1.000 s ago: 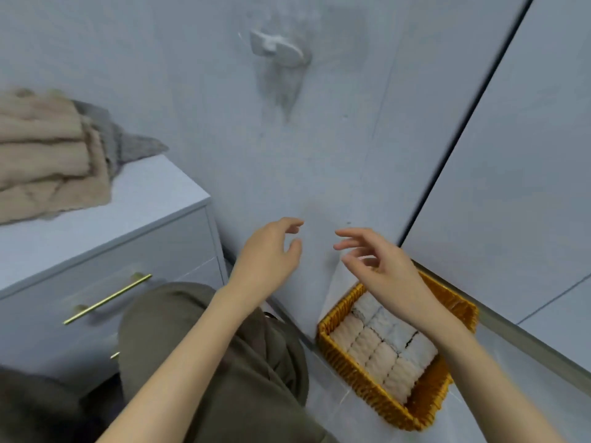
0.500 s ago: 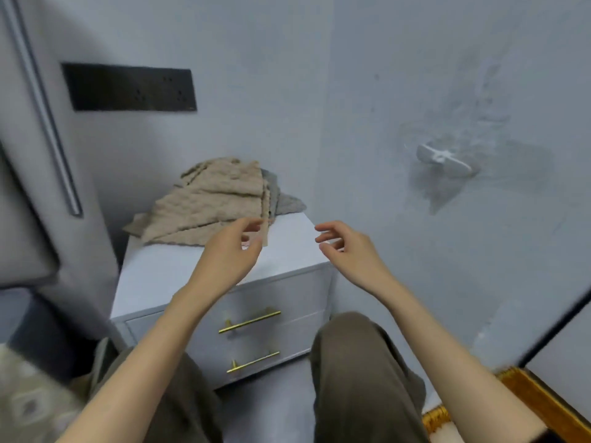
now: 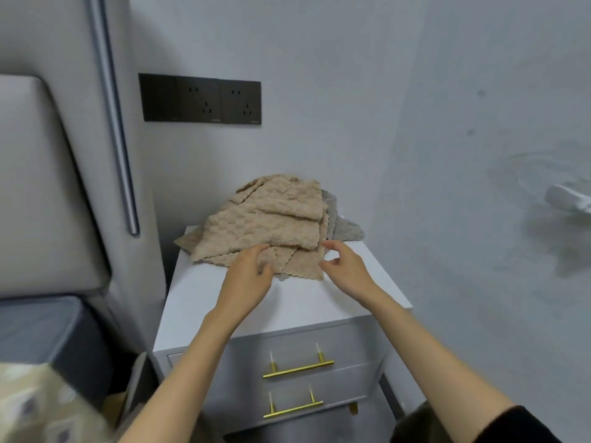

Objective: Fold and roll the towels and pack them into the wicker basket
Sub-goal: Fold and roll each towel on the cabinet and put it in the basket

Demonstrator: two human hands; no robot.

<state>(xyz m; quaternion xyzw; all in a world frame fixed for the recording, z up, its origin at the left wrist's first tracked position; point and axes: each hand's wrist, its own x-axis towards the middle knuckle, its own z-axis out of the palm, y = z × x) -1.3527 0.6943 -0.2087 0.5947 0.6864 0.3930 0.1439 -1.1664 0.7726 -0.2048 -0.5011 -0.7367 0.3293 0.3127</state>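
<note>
A loose pile of beige towels [image 3: 268, 222] lies at the back of a white nightstand top [image 3: 297, 302], with a grey towel [image 3: 347, 230] under its right side. My left hand [image 3: 249, 276] reaches over the pile's front edge, fingers relaxed, holding nothing. My right hand [image 3: 345, 266] hovers at the pile's front right corner, fingers spread and slightly bent, also holding nothing. The wicker basket is out of view.
The nightstand has two drawers with gold bar handles [image 3: 297, 369]. A padded headboard [image 3: 41, 187] and bed stand to the left. A black socket panel [image 3: 201, 99] sits on the wall behind. A white wall hook [image 3: 569, 199] sticks out at right.
The view swung left from the basket on the floor to the nightstand. Both hands moved forward to the front edge of the towel pile.
</note>
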